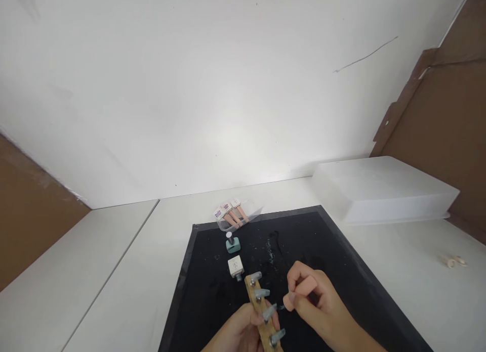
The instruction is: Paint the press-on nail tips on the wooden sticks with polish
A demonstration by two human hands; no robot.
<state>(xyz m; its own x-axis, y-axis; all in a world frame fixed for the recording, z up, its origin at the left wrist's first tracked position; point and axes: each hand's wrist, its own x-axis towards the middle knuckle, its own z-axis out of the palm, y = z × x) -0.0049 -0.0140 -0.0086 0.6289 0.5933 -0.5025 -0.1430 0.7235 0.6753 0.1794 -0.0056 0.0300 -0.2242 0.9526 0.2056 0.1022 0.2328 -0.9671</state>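
Observation:
My left hand point(246, 322) grips a wooden strip point(258, 305) from below, close to the lower edge of the view. Several greyish false nail tips point(261, 293) stand on it, mounted on small round metal holders. Between the thumb and fingers of my right hand point(317, 302) is a nail polish brush point(304, 290) with a pink cap handle. Its dark bristle end points left at one of the lower nail tips; whether it touches I cannot tell. Beyond the strip lies a white nail polish bottle point(236, 266) with its neck uncapped, and behind that a teal bottle point(233, 245) with a dark stem and white top.
A black mat point(304, 235) covers the middle of the white table point(129, 271). At its back edge, a clear tray point(250, 210) holds several pink-capped bottles point(232, 214). A white box point(383, 190) stands at the right, with small cream objects point(452, 261) nearer. White wall behind.

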